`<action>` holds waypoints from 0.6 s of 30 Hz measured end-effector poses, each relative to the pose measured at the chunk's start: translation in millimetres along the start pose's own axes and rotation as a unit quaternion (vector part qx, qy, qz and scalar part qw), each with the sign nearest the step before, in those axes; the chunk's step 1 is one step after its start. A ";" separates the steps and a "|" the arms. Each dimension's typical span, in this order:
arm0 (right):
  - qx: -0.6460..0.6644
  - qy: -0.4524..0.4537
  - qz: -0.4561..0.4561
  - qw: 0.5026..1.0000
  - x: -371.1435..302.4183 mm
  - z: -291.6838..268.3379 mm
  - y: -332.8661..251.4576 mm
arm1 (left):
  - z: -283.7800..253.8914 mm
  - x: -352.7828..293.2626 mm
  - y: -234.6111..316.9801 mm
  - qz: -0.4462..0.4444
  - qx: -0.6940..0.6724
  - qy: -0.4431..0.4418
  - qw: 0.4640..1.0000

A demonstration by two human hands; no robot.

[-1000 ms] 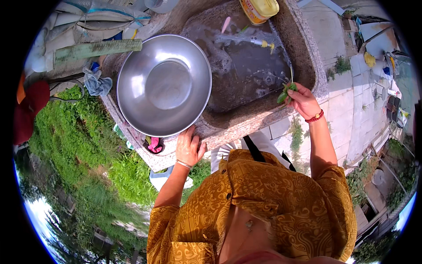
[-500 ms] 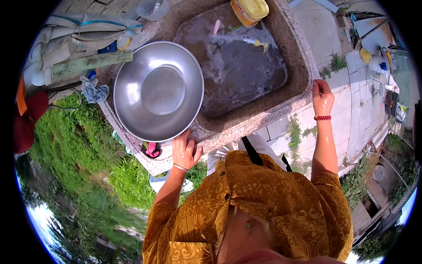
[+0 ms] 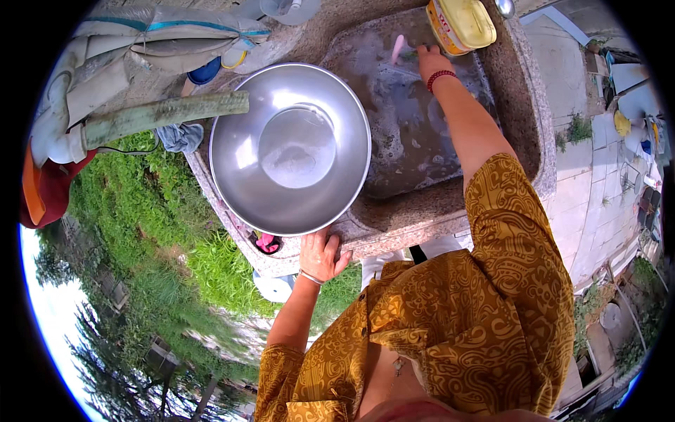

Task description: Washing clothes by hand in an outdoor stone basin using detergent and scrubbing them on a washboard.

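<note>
A large stainless steel basin rests on the left part of the speckled stone sink. Below its near edge, my left hand lies on the stone rim, fingers outstretched and fingertips against or just under the basin. My right hand is at the far end of the sink, low over the murky, foamy water, with its fingers apart. Just left of it a pink handle-like piece sticks out of the water. A yellow plastic tub stands at its right. My right forearm covers part of the water.
A greenish trough-like strip reaches toward the basin from the left, above a grey-blue cloth. A clear plastic container stands at the back. Something bright pink sits at the near left corner. Concrete paving lies to the right.
My right hand has left the sink's right rim and reached over to the far end of the water. The floating white tube with yellow ends is now out of sight. The left hand stays put.
</note>
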State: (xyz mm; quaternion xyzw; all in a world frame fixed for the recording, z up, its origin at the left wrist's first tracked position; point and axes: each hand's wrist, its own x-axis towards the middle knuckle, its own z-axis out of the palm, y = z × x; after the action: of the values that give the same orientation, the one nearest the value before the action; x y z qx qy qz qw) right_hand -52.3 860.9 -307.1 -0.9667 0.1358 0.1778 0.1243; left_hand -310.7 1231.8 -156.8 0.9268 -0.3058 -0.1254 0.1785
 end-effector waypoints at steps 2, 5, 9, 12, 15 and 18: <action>-0.006 0.025 -0.018 0.999 -3.6 1.3 6.8 | 2.0 -0.5 -1.0 -0.013 -0.006 -0.007 1.000; 0.032 0.141 -0.096 0.985 -22.9 4.9 13.5 | 0.3 2.4 1.1 -0.016 -0.014 -0.013 1.000; 0.151 0.030 -0.202 0.967 -88.7 26.0 -24.4 | -3.2 2.2 1.3 -0.013 -0.016 -0.019 1.000; 0.179 -0.086 -0.186 0.962 -130.5 57.0 -59.8 | -4.7 4.4 2.4 -0.001 -0.006 -0.019 1.000; 0.192 -0.162 -0.316 0.915 -164.1 107.8 -87.0 | -3.5 2.9 1.9 0.000 -0.004 -0.018 1.000; 0.083 -0.413 -0.290 0.859 -183.1 92.0 -104.0 | -3.4 5.0 2.9 0.006 -0.004 -0.013 1.000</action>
State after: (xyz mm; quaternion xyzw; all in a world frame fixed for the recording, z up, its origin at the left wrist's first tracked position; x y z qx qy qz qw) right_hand -213.7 1024.4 -301.3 -0.7866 -0.2005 0.5043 0.2946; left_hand -307.1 1227.4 -153.1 0.9225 -0.3134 -0.1374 0.1787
